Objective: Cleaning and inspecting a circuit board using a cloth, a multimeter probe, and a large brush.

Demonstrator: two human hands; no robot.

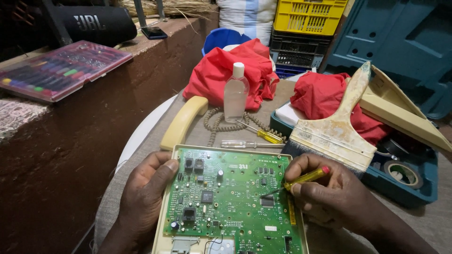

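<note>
Green fibreglass circuit board, dotted with small black chips, sits in a cream plastic housing on the grey cloth-covered surface, low in the middle of the view. The left hand rests against the housing's left edge, its thumb lying on the board's upper left corner and its fingers curled down around the side. The right hand has its fingers clenched around a small screwdriver with a yellow handle and red cap; the thin metal tip touches the board close to a square black chip right of centre.

Just above the board lie a clear-handled screwdriver and a second yellow-handled screwdriver, near a coiled beige telephone cord. A cream telephone handset lies at the upper left, beside a clear plastic bottle with a white cap. Behind the bottle is a crumpled red cloth. A wide paintbrush with a worn pale wooden handle rests across the rim of a teal plastic tool case, bristles just above the right hand. Inside the case lie another red cloth and a roll of tape.
</note>
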